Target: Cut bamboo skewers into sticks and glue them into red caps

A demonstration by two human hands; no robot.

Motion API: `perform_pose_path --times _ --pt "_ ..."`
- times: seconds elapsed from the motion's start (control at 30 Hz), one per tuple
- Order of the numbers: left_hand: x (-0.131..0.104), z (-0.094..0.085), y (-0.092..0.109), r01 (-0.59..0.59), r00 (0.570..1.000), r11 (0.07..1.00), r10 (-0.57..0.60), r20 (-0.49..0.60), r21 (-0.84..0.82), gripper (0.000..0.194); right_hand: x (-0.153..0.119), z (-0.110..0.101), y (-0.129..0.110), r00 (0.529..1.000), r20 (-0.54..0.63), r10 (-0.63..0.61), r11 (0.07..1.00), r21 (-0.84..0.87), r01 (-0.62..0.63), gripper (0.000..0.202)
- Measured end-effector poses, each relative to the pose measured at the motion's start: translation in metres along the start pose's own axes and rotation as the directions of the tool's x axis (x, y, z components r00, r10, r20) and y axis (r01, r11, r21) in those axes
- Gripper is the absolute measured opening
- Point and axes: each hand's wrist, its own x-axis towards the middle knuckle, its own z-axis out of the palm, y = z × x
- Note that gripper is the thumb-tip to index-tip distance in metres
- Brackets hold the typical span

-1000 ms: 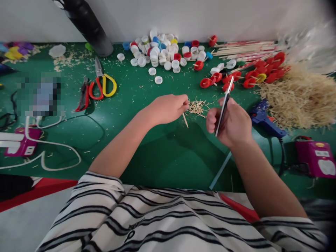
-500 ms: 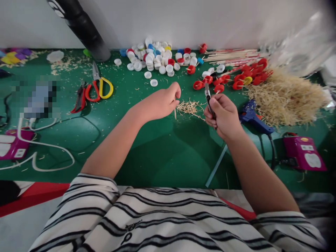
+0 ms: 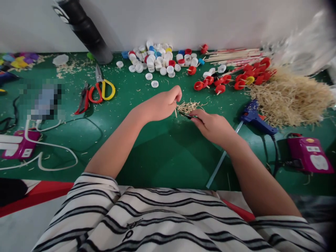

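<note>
My left hand (image 3: 164,104) is closed in a pinch on a thin wooden stick (image 3: 175,112), whose end pokes out below the fingers. My right hand (image 3: 211,126) is closed around a dark utility knife (image 3: 188,116), mostly covered by the fingers. The knife points left, its tip close to the stick; whether they touch I cannot tell. Just behind the knife lies a small heap of pale wood fibres (image 3: 189,106) on the green table (image 3: 157,150).
Bottle caps (image 3: 159,63) are piled at the back, with red caps on sticks (image 3: 220,82) to their right. A blue glue gun (image 3: 256,117) and a big fibre heap (image 3: 291,98) lie right. Scissors (image 3: 101,87), pliers (image 3: 84,99) and a black bottle (image 3: 89,35) are left.
My right hand has moved left and slightly down, bringing the utility knife from upright to pointing at the stick. My left hand keeps its pinch. The view has shifted slightly.
</note>
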Motion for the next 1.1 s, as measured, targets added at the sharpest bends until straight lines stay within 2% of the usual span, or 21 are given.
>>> perform_pose_path --times 0.1,0.17,0.27,0.37,0.53,0.67,0.8,1.1 --pt "0.001 0.004 0.002 -0.056 0.998 0.998 0.056 -0.028 -0.006 0.014 0.000 0.000 -0.003 0.998 0.053 -0.032 0.994 -0.101 0.037 0.039" --pt "0.002 0.006 0.004 -0.082 0.995 0.997 0.082 -0.050 0.008 0.017 -0.001 -0.001 -0.004 0.999 0.036 -0.029 0.992 -0.121 0.033 0.038" --pt "0.003 0.005 0.004 -0.084 0.996 0.994 0.086 -0.036 0.069 0.020 -0.002 -0.001 -0.004 0.993 -0.111 0.038 0.994 -0.097 -0.049 0.036" --pt "0.003 0.000 0.000 -0.062 0.998 0.990 0.059 0.025 0.128 0.017 -0.004 -0.004 -0.003 0.945 -0.298 0.138 0.989 -0.001 -0.145 0.036" --pt "-0.001 -0.009 -0.001 -0.012 0.993 0.982 -0.010 0.116 0.187 0.013 -0.006 -0.009 0.001 0.878 -0.425 0.218 0.975 0.134 -0.177 0.032" --pt "-0.005 -0.013 0.007 0.022 0.986 0.976 -0.057 0.157 0.215 0.020 -0.004 -0.008 0.003 0.880 -0.425 0.213 0.976 0.138 -0.170 0.029" --pt "-0.008 -0.014 0.011 -0.016 0.993 0.979 -0.009 0.121 0.203 0.022 -0.004 -0.005 0.002 0.893 -0.409 0.189 0.981 0.124 -0.151 0.029" --pt "-0.006 -0.012 0.009 0.001 0.996 0.994 -0.010 0.083 0.111 0.021 -0.005 -0.007 0.000 0.903 -0.393 0.176 0.982 0.128 -0.136 0.029"
